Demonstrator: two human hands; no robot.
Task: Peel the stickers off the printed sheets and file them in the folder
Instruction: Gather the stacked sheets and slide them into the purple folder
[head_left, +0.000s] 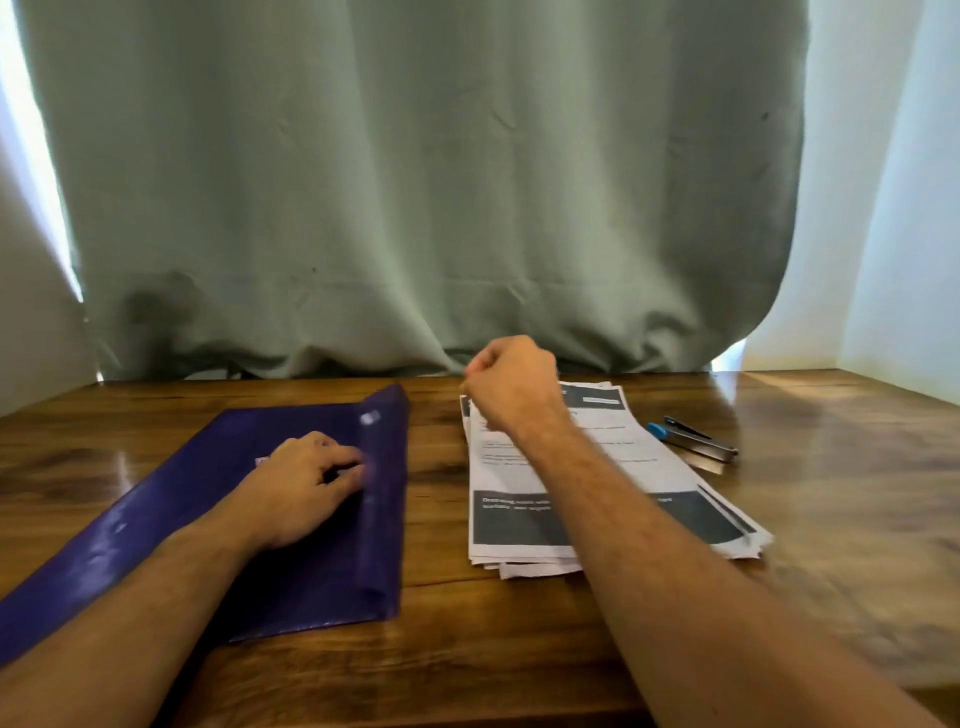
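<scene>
Right of the purple folder (218, 499), the printed sheets (602, 467) sat stacked, so most work was left imo. Left hand (301, 488) pressed the folder w/ curled fingers. Right hand (511, 387) hovered fisted over the stack's far corner, maybe pinching a sticker, couldn't tell.

A dark purple folder (291, 519) lies at nine o'clock, white sheets (597, 467) with black bands at three, on a brown wood-grain bench (831, 519) before a grey-green curtain (415, 182).
</scene>
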